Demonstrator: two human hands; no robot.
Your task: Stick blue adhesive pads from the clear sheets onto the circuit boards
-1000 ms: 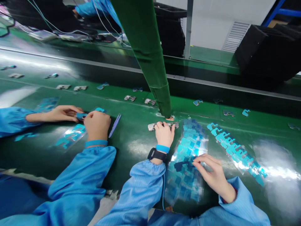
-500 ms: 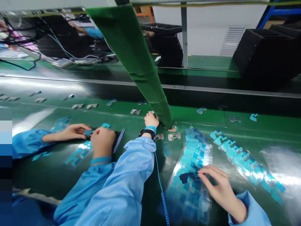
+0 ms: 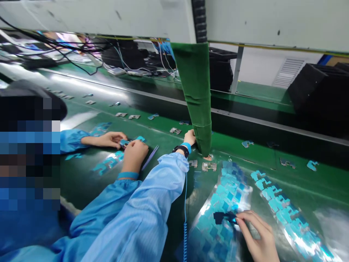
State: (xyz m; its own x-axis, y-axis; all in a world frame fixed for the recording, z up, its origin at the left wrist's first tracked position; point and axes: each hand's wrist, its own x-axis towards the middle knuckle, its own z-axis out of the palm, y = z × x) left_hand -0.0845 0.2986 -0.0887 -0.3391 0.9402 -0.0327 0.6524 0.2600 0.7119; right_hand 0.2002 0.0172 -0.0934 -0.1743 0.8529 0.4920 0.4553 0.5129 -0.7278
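Note:
My left hand (image 3: 190, 137) reaches forward to the base of a green-wrapped post (image 3: 200, 105), which partly hides its fingers; whether it holds anything does not show. Close to its wrist lie small metal circuit boards (image 3: 209, 166) on the green bench. At the lower right, my right hand (image 3: 257, 233) pinches a dark, notched film piece (image 3: 222, 218) between thumb and fingertips. This piece is over a clear sheet (image 3: 209, 203) covered with many blue film cutouts. To the right lies a second strip of blue cutouts (image 3: 280, 203).
On the left, a co-worker's hands (image 3: 135, 154) work on a small piece, beside purple tweezers (image 3: 149, 157). A coiled blue cord (image 3: 185, 236) hangs from my left wrist. More boards (image 3: 175, 130) line the bench's far part. Black bins (image 3: 319, 98) stand behind.
The camera view has shifted, so the scene sits farther right and lower. My left hand is more covered by the post. My right hand still pinches the dark film piece.

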